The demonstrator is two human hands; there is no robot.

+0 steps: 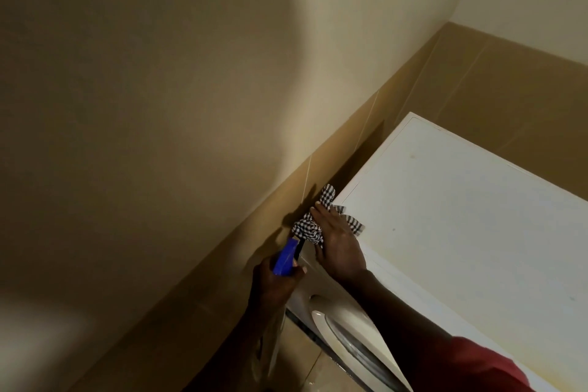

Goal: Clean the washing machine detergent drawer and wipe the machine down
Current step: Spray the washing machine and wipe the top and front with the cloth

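Head view: white washing machine (461, 216) stands in a corner, its left side close to a tan tiled wall (350, 149). Top panel faces up; round door (350, 340) visible on the front, below the hands. Right hand (339, 245) lies flat, fingers spread, pressing a black-and-white checked cloth (313, 226) against the front left top corner of the machine. Cloth is bunched, partly over the edge, partly on the top panel. Left hand (280, 280), just beside and below, has its grip closed around a spray bottle with a blue trigger head (285, 256), nozzle toward the cloth. Bottle body barely discernible in the dim light. Red sleeve (483, 366) at lower right. Detergent drawer cannot be made out.
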